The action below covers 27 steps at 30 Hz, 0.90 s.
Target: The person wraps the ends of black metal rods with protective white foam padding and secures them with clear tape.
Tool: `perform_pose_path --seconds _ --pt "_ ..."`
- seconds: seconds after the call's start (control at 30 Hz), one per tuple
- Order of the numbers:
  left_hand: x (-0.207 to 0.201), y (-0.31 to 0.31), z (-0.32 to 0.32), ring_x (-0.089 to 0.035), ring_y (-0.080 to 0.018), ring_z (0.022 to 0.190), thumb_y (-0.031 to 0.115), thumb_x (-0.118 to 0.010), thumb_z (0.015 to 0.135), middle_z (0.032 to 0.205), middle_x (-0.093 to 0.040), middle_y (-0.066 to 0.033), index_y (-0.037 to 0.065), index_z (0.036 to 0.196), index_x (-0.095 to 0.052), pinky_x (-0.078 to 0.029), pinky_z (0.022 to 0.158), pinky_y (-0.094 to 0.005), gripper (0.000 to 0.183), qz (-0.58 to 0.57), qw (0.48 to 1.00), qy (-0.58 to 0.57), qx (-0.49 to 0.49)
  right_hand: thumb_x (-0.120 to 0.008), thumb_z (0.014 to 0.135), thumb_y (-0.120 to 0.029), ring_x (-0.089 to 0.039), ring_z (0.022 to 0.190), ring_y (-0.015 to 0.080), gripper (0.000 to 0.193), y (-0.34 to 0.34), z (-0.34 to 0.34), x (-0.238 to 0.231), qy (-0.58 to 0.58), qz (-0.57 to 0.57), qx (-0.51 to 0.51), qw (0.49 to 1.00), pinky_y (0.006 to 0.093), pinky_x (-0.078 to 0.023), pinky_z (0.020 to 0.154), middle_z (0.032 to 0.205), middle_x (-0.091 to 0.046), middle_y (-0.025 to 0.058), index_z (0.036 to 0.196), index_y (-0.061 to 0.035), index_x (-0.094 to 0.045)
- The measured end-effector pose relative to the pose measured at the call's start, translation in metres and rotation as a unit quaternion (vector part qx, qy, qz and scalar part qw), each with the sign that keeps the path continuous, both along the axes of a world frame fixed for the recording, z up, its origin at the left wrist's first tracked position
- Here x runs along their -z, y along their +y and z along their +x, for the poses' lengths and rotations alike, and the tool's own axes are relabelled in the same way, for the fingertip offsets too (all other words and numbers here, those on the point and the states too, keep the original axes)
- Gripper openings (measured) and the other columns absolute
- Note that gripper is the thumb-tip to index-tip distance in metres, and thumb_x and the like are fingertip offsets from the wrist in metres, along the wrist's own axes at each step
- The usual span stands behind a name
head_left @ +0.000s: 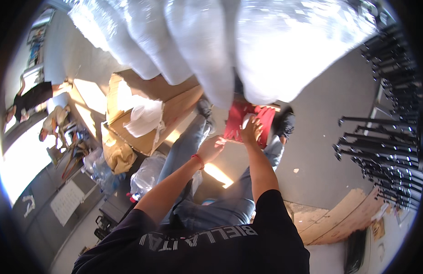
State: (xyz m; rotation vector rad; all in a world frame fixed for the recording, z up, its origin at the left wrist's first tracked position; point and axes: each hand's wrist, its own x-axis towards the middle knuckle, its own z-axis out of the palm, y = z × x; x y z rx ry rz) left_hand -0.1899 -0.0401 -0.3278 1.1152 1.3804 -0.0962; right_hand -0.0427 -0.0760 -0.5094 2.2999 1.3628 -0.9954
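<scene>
Between my knees lies a red, cloth-like piece (pixel 235 121), its kind not plain from here. My right hand (pixel 251 129) rests over its right half, fingers bent around a small white thing (pixel 247 119) that I cannot name. At the lower left corner of the red piece is my left hand (pixel 212 147), with a red bracelet (pixel 198 160) at the wrist. Its fingertips are drawn together there, and what they pinch is too small to make out. Large wrapped white bundles (pixel 188 45) hang over the top of the view and hide what lies beyond.
An open cardboard box (pixel 179 109) with white wrapping (pixel 145 115) stands at my left, beside clear plastic bags (pixel 148 174). Rows of black rods (pixel 380 141) jut from a rack at the right. Another person (pixel 36 98) works at the far left. Wooden boards (pixel 332 219) lie lower right.
</scene>
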Motion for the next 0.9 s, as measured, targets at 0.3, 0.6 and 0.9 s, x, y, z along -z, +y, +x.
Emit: perform_pose_path --seconds 0.3,0.6,0.9 --pt "-0.027 0.005 -0.039 -0.057 -0.0115 0.083 -0.001 -0.049 0.081 0.090 -0.060 -0.0065 0.001 0.098 -0.054 -0.046 0.074 -0.0234 0.019 0.067 0.988 -0.032 -0.136 -0.062 0.072 -0.036 -0.013 0.123 0.0503 0.087 0.014 0.006 -0.002 0.084 -0.110 0.044 0.989 0.0575 -0.022 0.096 0.139 -0.004 0.0251 0.136 -0.0144 -0.008" --pt "-0.023 0.018 -0.166 -0.054 -0.0226 0.067 -0.002 -0.048 0.071 0.081 -0.055 -0.0095 0.003 0.088 -0.055 -0.044 0.065 -0.0314 0.020 0.361 0.759 0.286 -0.461 -0.047 0.076 -0.003 -0.058 0.084 0.0264 0.017 0.076 -0.104 -0.134 0.324 0.304 0.068 0.894 0.0364 -0.045 0.072 0.086 -0.059 0.0160 0.091 -0.0008 -0.055" --pt "0.036 0.023 -0.274 -0.048 -0.0152 0.077 0.001 -0.046 0.076 0.098 -0.052 -0.0073 0.005 0.117 -0.043 -0.040 0.067 -0.0258 0.042 0.183 0.806 0.263 -0.498 -0.048 0.077 -0.003 -0.060 0.068 0.0200 0.015 0.072 -0.236 -0.263 0.522 0.204 -0.087 0.824 0.0298 -0.047 0.063 0.074 -0.060 0.0088 0.090 -0.0030 -0.056"
